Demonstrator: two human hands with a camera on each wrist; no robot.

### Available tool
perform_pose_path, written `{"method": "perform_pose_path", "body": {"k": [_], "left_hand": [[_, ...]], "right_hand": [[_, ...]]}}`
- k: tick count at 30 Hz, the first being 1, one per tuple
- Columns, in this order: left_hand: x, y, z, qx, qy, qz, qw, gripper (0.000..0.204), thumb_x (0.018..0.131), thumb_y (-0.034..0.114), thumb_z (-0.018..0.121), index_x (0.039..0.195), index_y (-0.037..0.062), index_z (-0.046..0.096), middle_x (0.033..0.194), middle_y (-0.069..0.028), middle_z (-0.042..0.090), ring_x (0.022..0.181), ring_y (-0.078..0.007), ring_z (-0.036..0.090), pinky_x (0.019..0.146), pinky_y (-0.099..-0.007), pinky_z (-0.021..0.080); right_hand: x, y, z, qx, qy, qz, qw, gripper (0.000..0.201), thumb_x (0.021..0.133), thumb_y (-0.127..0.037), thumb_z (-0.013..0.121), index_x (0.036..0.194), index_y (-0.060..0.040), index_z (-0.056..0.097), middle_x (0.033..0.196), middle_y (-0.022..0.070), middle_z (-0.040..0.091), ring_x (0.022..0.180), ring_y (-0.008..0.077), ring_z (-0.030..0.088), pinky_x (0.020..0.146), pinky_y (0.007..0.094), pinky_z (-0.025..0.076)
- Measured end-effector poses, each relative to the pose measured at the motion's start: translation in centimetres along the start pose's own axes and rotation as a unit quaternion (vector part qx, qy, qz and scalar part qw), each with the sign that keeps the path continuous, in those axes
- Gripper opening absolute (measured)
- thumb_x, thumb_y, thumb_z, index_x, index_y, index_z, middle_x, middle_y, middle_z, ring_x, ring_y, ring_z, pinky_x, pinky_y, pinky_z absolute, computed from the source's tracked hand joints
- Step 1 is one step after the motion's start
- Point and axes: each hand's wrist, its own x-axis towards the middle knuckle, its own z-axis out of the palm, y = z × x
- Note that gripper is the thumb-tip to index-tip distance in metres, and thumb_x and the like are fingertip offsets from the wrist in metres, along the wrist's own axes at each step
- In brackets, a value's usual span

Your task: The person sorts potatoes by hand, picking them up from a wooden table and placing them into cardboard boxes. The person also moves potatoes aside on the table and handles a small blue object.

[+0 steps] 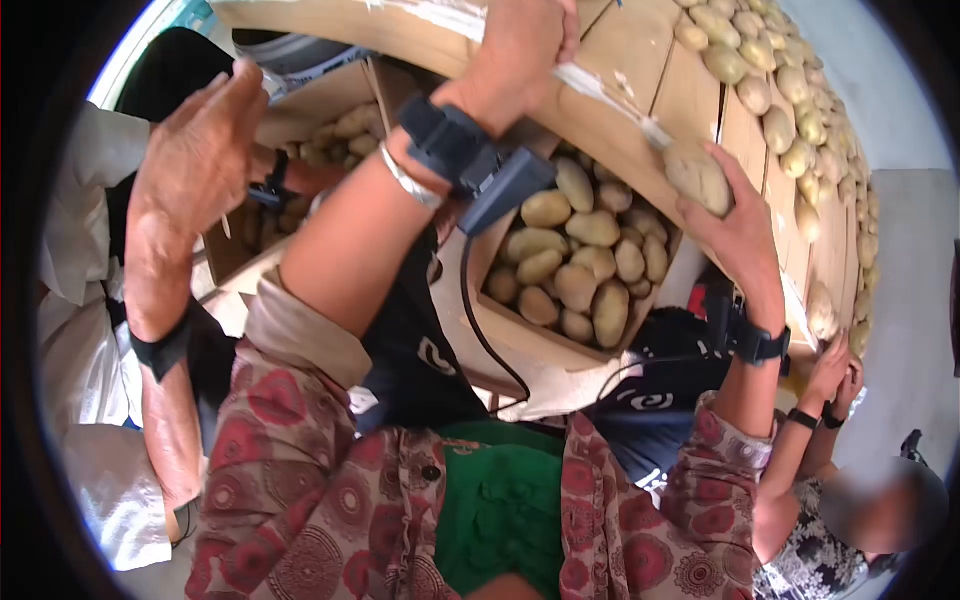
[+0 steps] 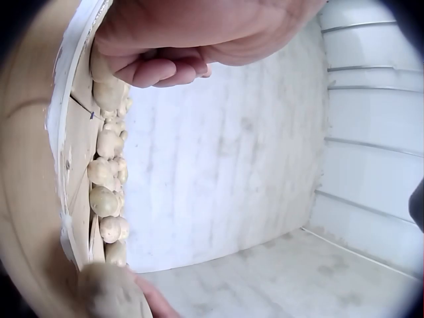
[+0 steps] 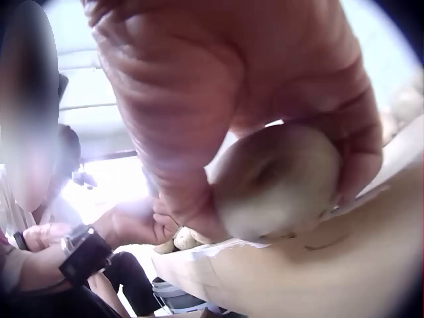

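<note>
In the head view my right hand [image 1: 740, 235] grips a pale potato [image 1: 698, 178] at the table's near edge, thumb on one side and fingers on the other. The right wrist view shows the rounded end of this potato [image 3: 278, 179] between thumb and fingers, close over the wooden edge. My left hand [image 1: 525, 45] reaches over the tabletop at the upper border of the head view. Its fingers [image 2: 156, 71] look curled in the left wrist view, beside potatoes [image 2: 106, 96] along the table edge; I cannot tell whether it holds one.
A wooden crate of potatoes [image 1: 590, 255] stands below the table edge, with another crate [image 1: 235, 255] to its left. Many potatoes [image 1: 790, 90] cover the far side of the plank table [image 1: 625, 50]. Another person's hand [image 1: 195, 150] is raised at left; a further person's hands [image 1: 840, 370] are at right.
</note>
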Motion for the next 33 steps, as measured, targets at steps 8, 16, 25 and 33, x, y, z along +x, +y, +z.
{"method": "perform_pose_path", "body": {"k": [8,16,25,33], "left_hand": [[-0.8,0.0,0.5,0.081,0.001,0.067,0.994,0.018,0.081,0.000,0.035,0.072,0.0097,0.047,0.059,-0.0013,0.044,0.047,-0.0120,0.040,0.041,-0.0236,0.031],[-0.2,-0.5,0.2,0.087,-0.030,0.037,0.995,0.016,0.081,0.000,0.037,0.071,0.0055,0.050,0.061,-0.0083,0.051,0.051,-0.0214,0.048,0.046,-0.0300,0.038],[-1.8,0.4,1.7,0.076,-0.018,-0.028,0.997,0.017,0.079,-0.004,0.037,0.074,0.0059,0.050,0.061,-0.0006,0.045,0.053,-0.0109,0.041,0.048,-0.0234,0.032],[-1.7,-0.2,1.6,0.065,-0.027,-0.042,0.997,0.019,0.076,-0.005,0.036,0.072,0.0070,0.050,0.059,-0.0006,0.045,0.052,-0.0098,0.040,0.046,-0.0224,0.030]], "right_hand": [[-9.0,4.5,9.4,0.419,-0.118,0.150,0.888,0.058,0.076,-0.013,0.065,0.131,-0.0066,0.045,0.118,0.0081,0.056,0.109,0.0152,0.051,0.095,0.0280,0.039],[-4.5,6.3,13.7,0.118,-0.012,-0.045,0.992,0.065,0.074,-0.014,0.067,0.132,-0.0056,0.040,0.119,0.0232,0.052,0.110,0.0384,0.048,0.095,0.0395,0.038],[-1.2,14.2,17.9,0.120,0.056,0.059,0.989,0.070,0.075,-0.017,0.066,0.136,-0.0038,0.034,0.132,0.0284,0.040,0.122,0.0448,0.036,0.102,0.0458,0.031],[-1.2,14.7,17.4,-0.061,-0.030,0.055,0.996,0.076,0.070,-0.012,0.057,0.140,-0.0123,0.027,0.133,0.0280,0.038,0.123,0.0450,0.035,0.101,0.0507,0.033]]}}
